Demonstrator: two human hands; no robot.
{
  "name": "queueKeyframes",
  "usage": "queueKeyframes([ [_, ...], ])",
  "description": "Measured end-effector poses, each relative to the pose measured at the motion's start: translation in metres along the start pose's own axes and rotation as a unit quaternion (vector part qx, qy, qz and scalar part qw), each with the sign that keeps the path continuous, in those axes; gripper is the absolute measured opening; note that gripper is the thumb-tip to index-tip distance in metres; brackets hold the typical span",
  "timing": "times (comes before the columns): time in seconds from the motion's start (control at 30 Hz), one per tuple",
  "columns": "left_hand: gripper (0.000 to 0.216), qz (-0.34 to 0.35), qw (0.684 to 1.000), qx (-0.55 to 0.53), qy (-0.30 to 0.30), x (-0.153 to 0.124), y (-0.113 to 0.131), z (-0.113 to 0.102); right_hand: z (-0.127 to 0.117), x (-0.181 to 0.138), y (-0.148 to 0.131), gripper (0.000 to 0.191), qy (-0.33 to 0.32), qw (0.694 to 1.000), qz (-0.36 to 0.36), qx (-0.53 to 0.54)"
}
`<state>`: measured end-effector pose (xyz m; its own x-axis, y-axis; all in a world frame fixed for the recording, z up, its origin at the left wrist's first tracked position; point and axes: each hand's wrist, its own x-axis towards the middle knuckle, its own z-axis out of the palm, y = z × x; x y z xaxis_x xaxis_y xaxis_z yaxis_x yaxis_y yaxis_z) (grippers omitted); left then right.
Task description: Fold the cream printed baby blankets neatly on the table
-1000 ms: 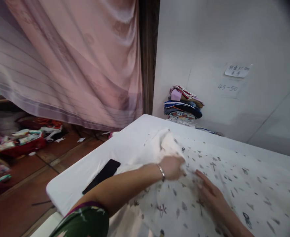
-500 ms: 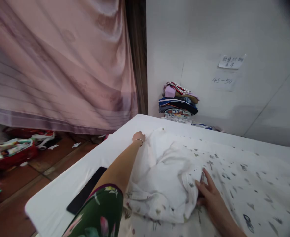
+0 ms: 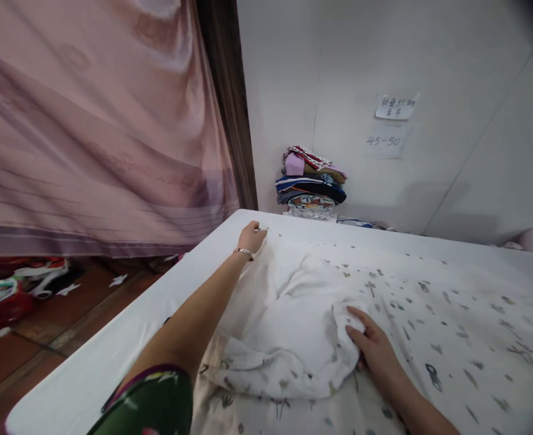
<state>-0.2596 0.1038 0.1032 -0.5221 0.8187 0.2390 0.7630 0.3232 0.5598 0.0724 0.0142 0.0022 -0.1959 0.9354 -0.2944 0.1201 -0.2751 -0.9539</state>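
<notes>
A white cloth (image 3: 303, 314) with a small plant print lies spread over the table, with one part folded back in a crumpled heap showing its plain side. My left hand (image 3: 252, 238), with a bracelet at the wrist, reaches to the far left part of the cloth. Its fingers are closed, pinching the cloth's far edge. On the right side of the heap, my right hand (image 3: 371, 339) has thumb and fingers closed on a fold of the same cloth. The tips of its lower fingers are hidden under the fabric.
The white table (image 3: 89, 356) has its left edge beside a tiled floor. Behind it stands a stack of folded fabrics (image 3: 312, 184) against the wall, below two paper notes (image 3: 391, 121). A pink curtain (image 3: 112, 121) hangs at the left, above a red container (image 3: 3, 311).
The view has turned a little to the right. My left hand has moved farther forward along the cloth's edge. My right hand still grips the fold. The dark flat object is now mostly behind my left arm.
</notes>
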Motion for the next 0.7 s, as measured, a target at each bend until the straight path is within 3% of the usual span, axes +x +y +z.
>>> queueKeyframes([
  [0.03,0.016,0.037,0.999,-0.014,0.004,-0.018,0.012,-0.009,-0.002,-0.002,-0.002,0.061,-0.009,1.0,-0.004,0.011],
  [0.07,0.015,0.123,0.991,-0.04,0.012,-0.04,0.023,-0.018,-0.003,-0.006,-0.007,0.063,-0.019,0.999,-0.012,0.025],
  [0.13,0.01,0.272,0.958,-0.08,-0.045,-0.091,0.041,-0.029,-0.004,-0.017,-0.018,0.069,-0.044,0.997,-0.039,0.051],
  [0.17,0.01,0.307,0.944,-0.092,-0.083,-0.117,0.048,-0.031,-0.005,-0.023,-0.024,0.071,-0.059,0.995,-0.056,0.058],
  [0.27,0.028,0.292,0.927,-0.107,-0.212,-0.184,0.054,-0.021,-0.006,-0.04,-0.034,0.075,-0.092,0.989,-0.091,0.066],
  [0.33,0.03,0.248,0.927,-0.102,-0.263,-0.212,0.049,-0.006,-0.009,-0.047,-0.029,0.079,-0.106,0.991,-0.059,0.053],
  [0.47,0.025,0.23,0.926,-0.057,-0.294,-0.24,0.04,0.021,-0.027,-0.056,-0.007,0.084,-0.125,0.99,0.058,-0.037],
  [0.53,0.032,0.253,0.924,-0.002,-0.286,-0.247,0.041,0.027,-0.039,-0.056,0.0,0.078,-0.128,0.984,0.062,-0.103],
  [0.6,0.036,0.285,0.917,0.054,-0.273,-0.253,0.048,0.029,-0.051,-0.053,0.001,0.062,-0.093,0.975,-0.003,-0.201],
  [0.7,0.026,0.308,0.917,0.054,-0.25,-0.255,0.06,0.026,-0.06,-0.043,-0.006,0.039,0.011,0.928,-0.168,-0.332],
])
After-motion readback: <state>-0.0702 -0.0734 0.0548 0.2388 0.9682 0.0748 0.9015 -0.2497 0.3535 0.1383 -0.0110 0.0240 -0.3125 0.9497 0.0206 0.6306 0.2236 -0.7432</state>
